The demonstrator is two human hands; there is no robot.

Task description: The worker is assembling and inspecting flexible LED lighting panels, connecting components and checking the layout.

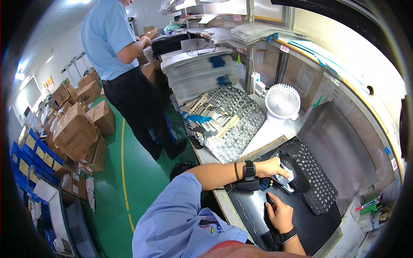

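Observation:
My left hand point(275, 167) reaches across the dark work surface point(247, 208), its fingers closed on a shiny silver-white object point(287, 177) whose kind I cannot make out. Directly beside that object is a dark block-like stack point(297, 172), at the edge of a black sheet with rows of small pale pieces point(319, 185). Nearer to me, my right hand point(282, 215) rests low over the surface with its fingers curled. A small dark bit shows at its thumb tip; whatever else it holds is hidden. Small blue pieces point(266, 184) lie between my hands.
Behind the work surface stand a white fan point(282, 103) and a large stack of patterned sheets point(236, 120). A grey metal panel point(340, 150) rises at the right. Pens point(370, 204) lie far right. Another person point(124, 64) stands at the left, near cardboard boxes point(75, 131).

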